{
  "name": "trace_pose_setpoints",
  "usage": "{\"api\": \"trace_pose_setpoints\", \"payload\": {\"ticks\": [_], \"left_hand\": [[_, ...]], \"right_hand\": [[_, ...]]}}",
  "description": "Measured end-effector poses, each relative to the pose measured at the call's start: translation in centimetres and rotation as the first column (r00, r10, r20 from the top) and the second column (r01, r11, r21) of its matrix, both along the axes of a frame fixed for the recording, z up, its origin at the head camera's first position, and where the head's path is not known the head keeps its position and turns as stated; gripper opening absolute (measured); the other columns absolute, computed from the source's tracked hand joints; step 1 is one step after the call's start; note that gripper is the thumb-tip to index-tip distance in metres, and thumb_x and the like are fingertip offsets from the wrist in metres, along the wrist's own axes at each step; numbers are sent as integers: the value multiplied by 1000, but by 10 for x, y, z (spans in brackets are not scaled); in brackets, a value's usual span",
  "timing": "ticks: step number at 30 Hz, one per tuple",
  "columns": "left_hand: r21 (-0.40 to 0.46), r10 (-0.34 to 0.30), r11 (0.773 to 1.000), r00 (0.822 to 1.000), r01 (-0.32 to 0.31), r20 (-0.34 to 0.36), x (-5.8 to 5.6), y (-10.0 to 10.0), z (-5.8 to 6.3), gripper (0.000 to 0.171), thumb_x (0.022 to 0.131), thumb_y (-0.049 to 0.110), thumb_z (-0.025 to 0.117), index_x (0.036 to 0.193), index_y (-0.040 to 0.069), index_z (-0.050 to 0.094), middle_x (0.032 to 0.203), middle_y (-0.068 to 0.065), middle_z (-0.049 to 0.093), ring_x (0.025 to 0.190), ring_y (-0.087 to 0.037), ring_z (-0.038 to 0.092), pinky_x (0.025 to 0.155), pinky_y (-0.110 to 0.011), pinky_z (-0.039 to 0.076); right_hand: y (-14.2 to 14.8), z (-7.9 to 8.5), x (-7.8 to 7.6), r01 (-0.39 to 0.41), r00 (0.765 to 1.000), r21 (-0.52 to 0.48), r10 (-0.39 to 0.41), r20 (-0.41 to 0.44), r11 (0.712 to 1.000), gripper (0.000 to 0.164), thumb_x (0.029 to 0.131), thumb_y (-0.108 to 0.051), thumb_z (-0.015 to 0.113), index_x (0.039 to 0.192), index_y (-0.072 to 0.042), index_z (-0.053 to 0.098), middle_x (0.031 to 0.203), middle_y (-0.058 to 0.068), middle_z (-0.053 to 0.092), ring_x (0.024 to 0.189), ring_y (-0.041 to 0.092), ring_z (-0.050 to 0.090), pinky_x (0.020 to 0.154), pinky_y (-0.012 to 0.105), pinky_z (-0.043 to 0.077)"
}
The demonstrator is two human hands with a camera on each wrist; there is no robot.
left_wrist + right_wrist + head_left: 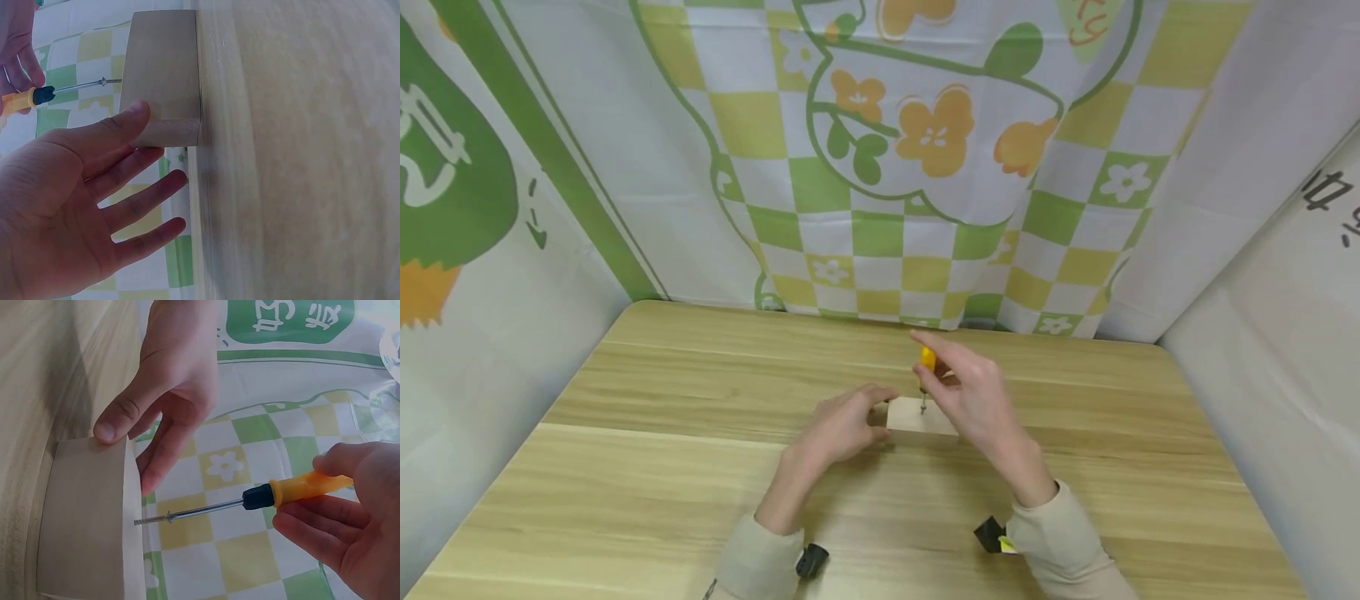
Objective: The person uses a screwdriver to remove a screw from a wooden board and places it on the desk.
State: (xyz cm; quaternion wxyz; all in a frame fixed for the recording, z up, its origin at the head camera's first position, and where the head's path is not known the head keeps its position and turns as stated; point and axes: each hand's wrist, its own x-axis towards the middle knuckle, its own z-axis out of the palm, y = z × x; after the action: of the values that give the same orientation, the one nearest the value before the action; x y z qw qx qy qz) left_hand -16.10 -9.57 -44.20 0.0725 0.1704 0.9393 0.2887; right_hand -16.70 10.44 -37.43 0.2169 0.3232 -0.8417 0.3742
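A pale wooden block (910,412) lies on the table in the head view. My left hand (842,425) pinches its left end, thumb on the near side and index finger at the back; the other fingers (147,203) spread loosely away. My right hand (973,392) holds the yellow handle of a screwdriver (312,487) between thumb and fingers. The screwdriver stands nearly upright above the block, its metal shaft meeting the head of a screw (150,520). The screw's tip is at the block's top face, with most of its thread showing.
The wood-grain table (662,483) stretches around both hands. Behind it hangs a green and yellow checkered curtain (880,250), with pale fabric walls (1285,350) at both sides. Black wrist devices (812,562) sit by both cuffs.
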Motion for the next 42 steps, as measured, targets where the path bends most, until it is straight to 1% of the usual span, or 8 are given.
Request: {"api": "trace_pose_setpoints", "payload": {"ticks": [8,14,23,27,30,34,37,42], "left_hand": [[-12,-3,1000,1000,3,-17,1,0,0,58,86,22,77,140,17,57,136,-1,62,112,-24,64,90,-47,54],[-26,-16,1000,1000,15,-20,2,2,1,57,88,21,75,141,15,56,138,-3,60,119,-29,62,93,-50,53],[-30,-21,999,999,20,-27,2,2,0,56,88,23,75,140,15,56,139,-5,60,122,-30,61,94,-51,53],[-33,-23,999,999,22,-26,3,2,1,56,89,23,74,141,15,56,140,-5,59,124,-30,60,95,-51,52],[-34,-23,999,999,22,-26,3,2,2,56,89,24,73,141,16,56,140,-4,59,124,-29,60,95,-51,52],[-34,-26,999,999,26,-26,3,2,3,56,89,24,73,141,16,55,141,-4,59,125,-29,59,95,-52,52],[-37,-27,999,999,25,-28,2,2,2,56,89,24,74,141,16,55,142,-4,58,126,-29,59,97,-53,51],[-36,-22,999,1000,21,-21,2,2,0,56,89,25,74,141,16,56,142,-4,58,126,-28,59,97,-54,51]], "right_hand": [[-2,-1,2,4,1000,38,-3,-30,999,44,92,-5,69,135,-10,61,81,5,69,73,13,70,67,26,60],[0,0,1,13,999,51,-11,-32,999,40,93,-6,68,132,-9,62,79,4,69,73,13,71,66,23,60],[4,-1,2,-24,999,61,22,40,998,36,94,-1,63,129,-6,58,101,11,75,81,19,74,67,21,59],[4,-2,2,-19,999,69,15,47,997,37,95,-1,62,131,-3,52,103,12,74,82,20,74,68,22,59],[5,-5,3,0,997,35,-3,76,999,35,96,-1,61,129,-4,51,104,12,73,84,20,74,69,24,60],[5,-9,4,46,994,-50,-41,105,998,35,96,-5,63,130,-7,56,112,12,70,93,25,72,70,26,60],[4,-10,5,85,995,-69,-80,63,994,38,94,-10,69,130,-8,60,110,11,66,93,25,70,68,24,60],[2,-9,5,141,990,-74,-142,-16,987,41,87,-11,76,126,-7,65,96,8,60,75,18,67,62,22,58]]}}
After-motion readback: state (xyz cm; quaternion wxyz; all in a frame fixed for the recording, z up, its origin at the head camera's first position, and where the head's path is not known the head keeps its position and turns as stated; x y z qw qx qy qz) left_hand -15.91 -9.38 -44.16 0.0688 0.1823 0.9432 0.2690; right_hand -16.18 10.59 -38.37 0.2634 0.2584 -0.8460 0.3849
